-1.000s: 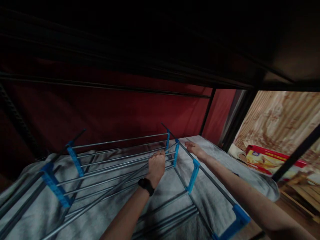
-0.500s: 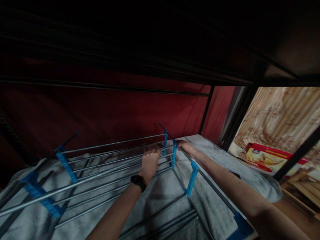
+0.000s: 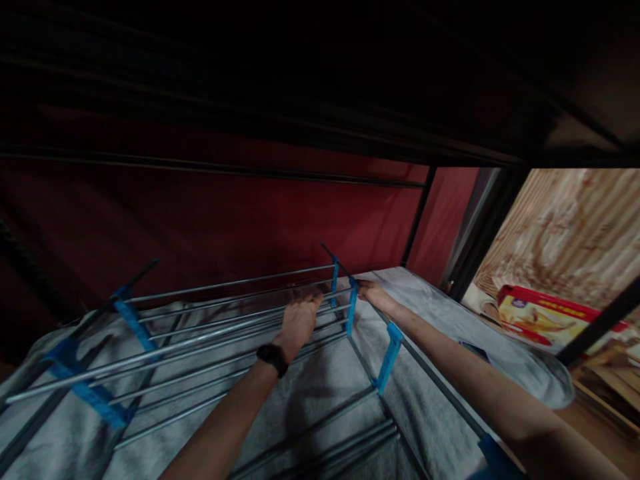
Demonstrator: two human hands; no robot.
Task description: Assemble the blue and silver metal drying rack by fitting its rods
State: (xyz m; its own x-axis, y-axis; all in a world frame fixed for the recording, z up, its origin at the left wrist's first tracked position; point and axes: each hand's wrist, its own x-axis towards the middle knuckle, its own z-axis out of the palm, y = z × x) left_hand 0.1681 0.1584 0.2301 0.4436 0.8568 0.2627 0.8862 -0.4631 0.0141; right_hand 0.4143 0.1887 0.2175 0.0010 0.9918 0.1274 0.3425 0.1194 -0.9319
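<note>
A rack frame of grey metal rods (image 3: 235,273) and blue plastic connectors (image 3: 393,360) lies on a grey-white sheet. My left hand (image 3: 300,320), with a black watch (image 3: 273,360) on its wrist, is closed over a metal rod (image 3: 180,347) near that rod's right end. The rod stretches left across the frame, its far end beyond the left blue connector (image 3: 65,357). At the right side, my right hand (image 3: 374,293) is closed around the side pole beside an upright blue connector (image 3: 353,303). Some of its fingertips are hidden behind that connector.
A dark bunk (image 3: 300,80) hangs low overhead. Behind the rack is a red cloth (image 3: 225,220) with a black rail (image 3: 275,175) across it. Black posts (image 3: 493,227) stand at right, near a red and yellow box (image 3: 550,317). Several loose rods (image 3: 350,447) lie in front.
Both hands stay at nearly the same places on the rack. The rod in my left hand has its left end slightly higher and further right. The view has shifted slightly.
</note>
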